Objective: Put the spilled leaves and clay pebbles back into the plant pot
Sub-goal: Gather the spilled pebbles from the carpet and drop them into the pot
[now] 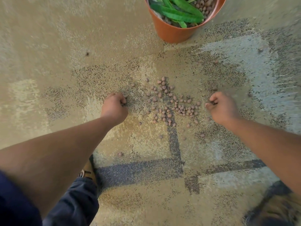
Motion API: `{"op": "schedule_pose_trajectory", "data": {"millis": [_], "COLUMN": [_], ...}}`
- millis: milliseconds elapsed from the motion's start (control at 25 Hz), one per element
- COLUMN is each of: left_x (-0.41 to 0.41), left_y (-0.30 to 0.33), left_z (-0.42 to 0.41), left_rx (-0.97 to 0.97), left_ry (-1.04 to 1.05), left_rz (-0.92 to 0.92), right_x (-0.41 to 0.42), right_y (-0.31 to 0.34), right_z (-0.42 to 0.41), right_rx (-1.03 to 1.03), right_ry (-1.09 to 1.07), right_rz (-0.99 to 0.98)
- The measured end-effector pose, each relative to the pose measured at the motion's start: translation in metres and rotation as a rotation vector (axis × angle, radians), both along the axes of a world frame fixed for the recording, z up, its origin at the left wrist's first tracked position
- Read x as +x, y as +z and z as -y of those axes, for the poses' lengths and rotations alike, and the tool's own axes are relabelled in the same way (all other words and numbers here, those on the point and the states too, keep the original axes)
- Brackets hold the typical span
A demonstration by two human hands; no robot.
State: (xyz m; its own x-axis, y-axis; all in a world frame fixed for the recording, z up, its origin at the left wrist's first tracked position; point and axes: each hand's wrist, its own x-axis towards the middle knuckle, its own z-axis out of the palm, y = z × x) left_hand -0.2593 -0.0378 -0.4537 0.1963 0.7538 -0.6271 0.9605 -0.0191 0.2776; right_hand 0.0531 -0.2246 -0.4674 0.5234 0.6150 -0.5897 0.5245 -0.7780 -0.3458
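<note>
Lying between the clenched left grip (114, 106) and clenched right grip (221, 106), clay pebbles (172, 106) dot the carpet (48, 62).

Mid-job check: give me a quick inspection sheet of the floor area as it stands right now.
Surface: patterned carpet, tan, grey and dark patches.
Job's things: orange plant pot upright at the top, green leaves and pebbles inside; spilled clay pebbles clustered between the hands, strays around.
Clutter: no loose leaves seen on the carpet.
Hands: left hand and right hand curled at the carpet either side of the cluster; contents hidden.
Cables: nothing seen.
Surroundings: person's knee and shoe below.
</note>
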Motion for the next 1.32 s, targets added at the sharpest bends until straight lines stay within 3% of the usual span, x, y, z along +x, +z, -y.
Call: {"op": "schedule_pose_trajectory", "data": {"millis": [120, 280, 400, 680, 840, 960, 1040, 1120, 1200, 1320], "left_x": [0.005, 0.013, 0.019, 0.029, 0.038, 0.078, 0.117, 0.152, 0.181, 0.201], "left_y": [0.005, 0.010, 0.006, 0.005, 0.020, 0.065, 0.102, 0.128, 0.146, 0.159], "left_z": [0.003, 0.002, -0.007, -0.017, -0.017, -0.018, -0.030, -0.049, -0.065, -0.076], "left_rx": [-0.072, -0.049, -0.031, -0.021, -0.110, -0.288, -0.393, -0.413, -0.387, -0.350], "left_ry": [0.217, 0.412, 0.442, 0.283, 0.445, 0.665, 0.747, 0.760, 0.738, 0.717], "left_rz": [0.063, 0.158, 0.151, 0.027, 0.052, 0.339, 0.655, 0.860, 0.927, 0.886], "right_x": [-0.006, -0.004, 0.018, 0.025, 0.015, -0.004, -0.013, -0.015, -0.011, -0.011], "right_y": [0.001, 0.007, 0.007, -0.003, 0.012, 0.050, 0.088, 0.118, 0.133, 0.136], "right_z": [0.001, -0.016, -0.032, -0.032, -0.029, -0.058, -0.095, -0.132, -0.162, -0.189], "right_rx": [-0.041, 0.058, 0.123, 0.012, -0.001, 0.123, 0.354, 0.565, 0.667, 0.669], "right_ry": [0.009, -0.184, -0.216, 0.035, 0.088, -0.274, -0.447, -0.558, -0.658, -0.751], "right_rz": [-0.023, 0.109, 0.168, 0.148, 0.120, -0.136, -0.301, -0.460, -0.562, -0.564]}}
